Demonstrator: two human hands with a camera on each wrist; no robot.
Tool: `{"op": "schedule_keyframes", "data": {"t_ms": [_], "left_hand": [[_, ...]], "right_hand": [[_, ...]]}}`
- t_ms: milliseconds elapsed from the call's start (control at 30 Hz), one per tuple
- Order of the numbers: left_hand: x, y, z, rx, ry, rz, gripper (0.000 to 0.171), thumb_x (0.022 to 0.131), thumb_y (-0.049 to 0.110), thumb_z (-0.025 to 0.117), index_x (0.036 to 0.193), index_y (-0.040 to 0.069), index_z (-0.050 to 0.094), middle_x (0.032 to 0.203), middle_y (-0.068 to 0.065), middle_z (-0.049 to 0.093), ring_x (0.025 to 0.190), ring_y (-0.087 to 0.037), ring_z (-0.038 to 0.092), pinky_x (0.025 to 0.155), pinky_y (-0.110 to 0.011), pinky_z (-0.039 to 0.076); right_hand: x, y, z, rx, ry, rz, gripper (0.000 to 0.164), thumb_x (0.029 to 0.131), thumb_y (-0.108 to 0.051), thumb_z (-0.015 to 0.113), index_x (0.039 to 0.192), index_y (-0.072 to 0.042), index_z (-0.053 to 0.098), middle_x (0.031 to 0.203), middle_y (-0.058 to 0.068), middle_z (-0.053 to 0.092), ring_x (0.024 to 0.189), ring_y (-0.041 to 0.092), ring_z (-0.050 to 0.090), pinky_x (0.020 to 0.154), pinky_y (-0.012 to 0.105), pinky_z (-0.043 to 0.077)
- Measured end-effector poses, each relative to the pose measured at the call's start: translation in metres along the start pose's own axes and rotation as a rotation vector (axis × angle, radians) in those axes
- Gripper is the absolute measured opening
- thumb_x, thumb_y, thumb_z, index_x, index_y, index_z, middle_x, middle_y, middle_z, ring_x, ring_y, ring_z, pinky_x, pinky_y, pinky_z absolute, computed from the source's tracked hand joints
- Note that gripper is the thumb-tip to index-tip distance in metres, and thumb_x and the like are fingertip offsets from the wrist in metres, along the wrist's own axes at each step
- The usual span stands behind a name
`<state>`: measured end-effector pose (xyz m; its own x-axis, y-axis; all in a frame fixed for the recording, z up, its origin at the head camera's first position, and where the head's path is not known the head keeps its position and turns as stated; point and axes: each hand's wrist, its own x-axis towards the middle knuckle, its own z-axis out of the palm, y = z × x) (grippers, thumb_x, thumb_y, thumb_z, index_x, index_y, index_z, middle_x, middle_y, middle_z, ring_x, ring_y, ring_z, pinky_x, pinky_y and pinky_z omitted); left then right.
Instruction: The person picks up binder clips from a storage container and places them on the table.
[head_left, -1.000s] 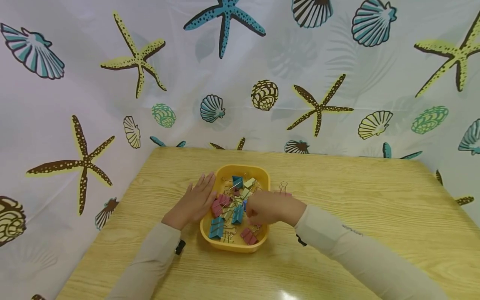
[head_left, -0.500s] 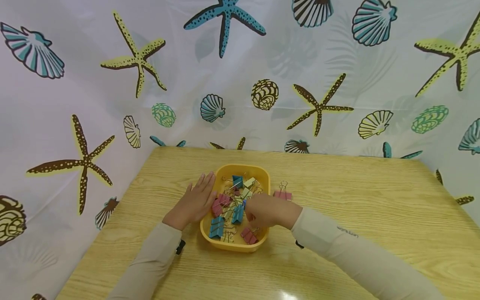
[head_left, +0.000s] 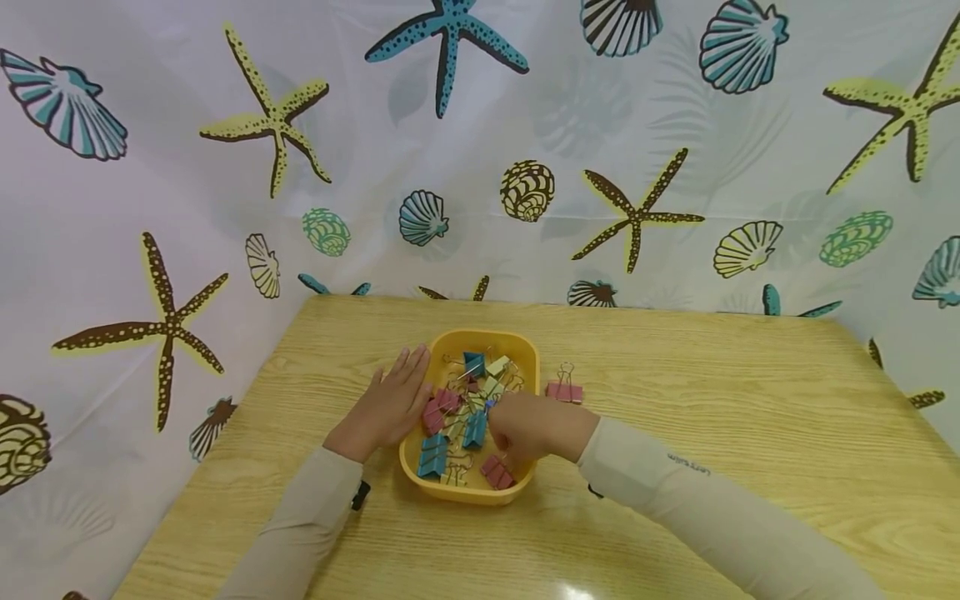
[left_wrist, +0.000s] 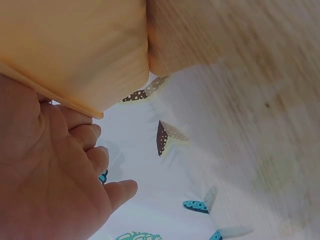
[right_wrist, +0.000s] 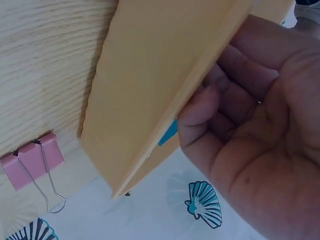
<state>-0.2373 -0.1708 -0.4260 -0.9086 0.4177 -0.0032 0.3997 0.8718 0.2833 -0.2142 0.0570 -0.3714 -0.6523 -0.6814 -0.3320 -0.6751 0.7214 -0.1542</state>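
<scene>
Lettering (head_left: 688,464) on the near-right sleeve (head_left: 693,504) I can't surely read. The right hand (head_left: 536,425) curls over binder clips (head_left: 432,456) in the yellow tray (head_left: 467,497), whether gripping I can't tell; the left hand (head_left: 386,408), fingers extended, touches its left wall.

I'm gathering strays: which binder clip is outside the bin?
The pink clip on the table, right of the yellow bin; other visible clips are inside.

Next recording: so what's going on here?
A person's right hand is in a yellow tray of assorted binder clips, fingers curled; whether it grips one is hidden. The left hand rests against the tray's left side. One pink binder clip lies on the wooden table, right of the tray.
</scene>
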Motion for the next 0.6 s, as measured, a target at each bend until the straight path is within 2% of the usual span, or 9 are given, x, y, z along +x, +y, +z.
{"op": "schedule_keyframes", "data": {"t_ms": [133, 267, 400, 500, 600], "left_hand": [[0.0003, 0.0001, 0.0002, -0.004, -0.002, -0.003, 0.058, 0.106, 0.032, 0.026, 0.154, 0.005, 0.008, 0.161, -0.009, 0.006, 0.147, -0.031, 0.004, 0.113, -0.062, 0.010], [0.0007, -0.0003, 0.0011, -0.009, 0.003, -0.003, 0.058, 0.107, 0.034, 0.025, 0.154, 0.005, 0.009, 0.161, -0.009, 0.006, 0.147, -0.031, 0.005, 0.113, -0.062, 0.011], [0.0008, -0.0010, 0.0023, -0.005, 0.006, -0.005, 0.059, 0.106, 0.035, 0.025, 0.154, 0.004, 0.009, 0.161, -0.009, 0.006, 0.147, -0.031, 0.005, 0.113, -0.063, 0.010], [0.0008, -0.0014, 0.0028, -0.002, 0.007, -0.005, 0.059, 0.106, 0.035, 0.026, 0.154, 0.004, 0.008, 0.161, -0.009, 0.006, 0.147, -0.031, 0.005, 0.113, -0.062, 0.010], [0.0009, -0.0015, 0.0028, -0.002, 0.005, -0.005, 0.059, 0.106, 0.035, 0.026, 0.154, 0.004, 0.008, 0.161, -0.009, 0.006, 0.147, -0.031, 0.004, 0.113, -0.062, 0.010]], "right_hand": [[0.0001, -0.0001, 0.0019, -0.001, -0.010, -0.017, 0.027, 0.075, -0.012, 0.081, 0.057, -0.014, 0.061, 0.054, -0.009, 0.046, 0.056, 0.008, 0.040, 0.050, 0.021, 0.033], [-0.0002, 0.0006, 0.0013, 0.033, -0.011, -0.066, 0.036, 0.075, -0.015, 0.082, 0.053, -0.015, 0.054, 0.050, -0.010, 0.037, 0.053, 0.006, 0.034, 0.047, 0.020, 0.026], [-0.0004, 0.0013, -0.0017, 0.052, 0.006, -0.162, 0.042, 0.079, -0.003, 0.073, 0.049, -0.016, 0.046, 0.048, -0.010, 0.027, 0.049, 0.006, 0.025, 0.046, 0.020, 0.019], [-0.0006, 0.0015, -0.0045, 0.068, 0.027, -0.226, 0.041, 0.075, 0.008, 0.060, 0.047, -0.016, 0.042, 0.047, -0.010, 0.023, 0.047, 0.006, 0.020, 0.045, 0.020, 0.016], [-0.0016, 0.0016, -0.0072, 0.093, 0.041, -0.245, 0.039, 0.074, 0.010, 0.057, 0.048, -0.015, 0.042, 0.048, -0.010, 0.023, 0.047, 0.006, 0.020, 0.046, 0.020, 0.016]]}}
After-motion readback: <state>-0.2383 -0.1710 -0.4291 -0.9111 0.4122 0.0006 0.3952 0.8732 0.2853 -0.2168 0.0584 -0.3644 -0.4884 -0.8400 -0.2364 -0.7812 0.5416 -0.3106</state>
